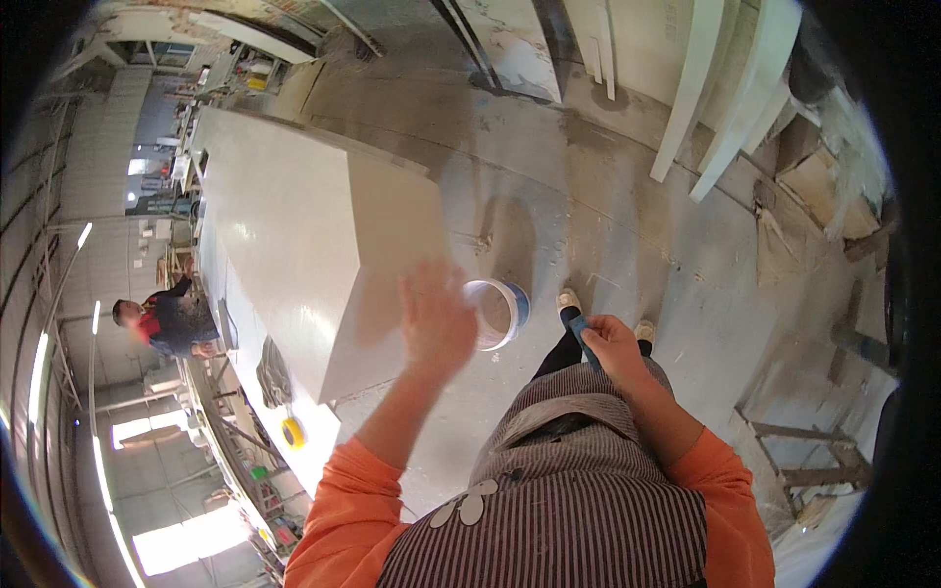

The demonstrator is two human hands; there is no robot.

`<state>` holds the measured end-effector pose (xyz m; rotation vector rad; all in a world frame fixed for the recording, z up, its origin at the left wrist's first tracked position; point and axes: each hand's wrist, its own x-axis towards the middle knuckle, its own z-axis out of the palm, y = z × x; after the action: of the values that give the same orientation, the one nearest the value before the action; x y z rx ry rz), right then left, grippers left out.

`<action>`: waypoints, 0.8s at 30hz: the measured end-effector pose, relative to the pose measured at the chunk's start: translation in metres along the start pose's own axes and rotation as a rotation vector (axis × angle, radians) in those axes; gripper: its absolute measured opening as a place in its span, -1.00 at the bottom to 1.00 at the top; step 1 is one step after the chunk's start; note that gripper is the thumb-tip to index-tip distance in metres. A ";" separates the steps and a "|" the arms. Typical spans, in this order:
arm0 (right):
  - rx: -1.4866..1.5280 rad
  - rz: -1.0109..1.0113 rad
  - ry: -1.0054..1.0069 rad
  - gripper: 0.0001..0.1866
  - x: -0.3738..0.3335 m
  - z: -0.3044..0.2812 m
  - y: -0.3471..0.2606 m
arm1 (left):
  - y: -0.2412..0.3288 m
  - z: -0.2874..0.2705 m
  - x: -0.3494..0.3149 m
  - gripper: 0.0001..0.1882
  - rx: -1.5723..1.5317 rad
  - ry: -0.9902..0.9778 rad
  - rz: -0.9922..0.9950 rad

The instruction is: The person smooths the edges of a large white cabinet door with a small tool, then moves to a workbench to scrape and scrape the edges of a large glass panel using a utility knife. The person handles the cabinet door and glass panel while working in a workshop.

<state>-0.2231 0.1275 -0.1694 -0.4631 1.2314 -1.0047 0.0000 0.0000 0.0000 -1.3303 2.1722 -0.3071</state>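
A large white box-shaped piece (284, 235) with smooth, glossy faces stands on my left. My left hand (438, 318) is raised at its near side face, fingers stretched out and smeared by motion, with nothing visible in them. Whether the fingertips touch the surface I cannot tell. In front of my body my right hand (618, 353) is closed around a small, flat, dark blue-green piece (585, 338); most of it is hidden by the fingers, so its kind is unclear.
A white and blue bucket (508, 312) stands on the floor by my feet. Yellow tape (292, 433) lies on the white table (319, 446). Another person (172, 318) is at the far left. Long pale boards (696, 88) lean at the upper right; a wooden frame (809, 451) stands right.
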 end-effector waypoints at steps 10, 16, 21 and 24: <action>-0.281 0.033 -0.093 -0.76 -0.022 -0.027 -0.022 | 0.050 0.078 0.031 -0.47 -0.512 -0.180 -0.135; -0.195 0.002 -0.096 -0.73 -0.033 -0.057 -0.024 | 0.143 0.066 -0.020 -0.49 -1.360 -0.169 -0.058; -0.434 -0.053 -0.247 -0.70 -0.033 -0.051 -0.037 | 0.173 0.037 -0.043 -0.54 -1.832 -0.258 -0.194; -0.500 -0.095 -0.316 -0.71 -0.036 -0.038 -0.053 | 0.167 0.024 -0.048 -0.64 -1.758 -0.223 -0.240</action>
<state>-0.2784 0.1384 -0.1203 -1.0378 1.1735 -0.6596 -0.0932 0.1244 -0.0814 -2.1550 1.7804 1.9614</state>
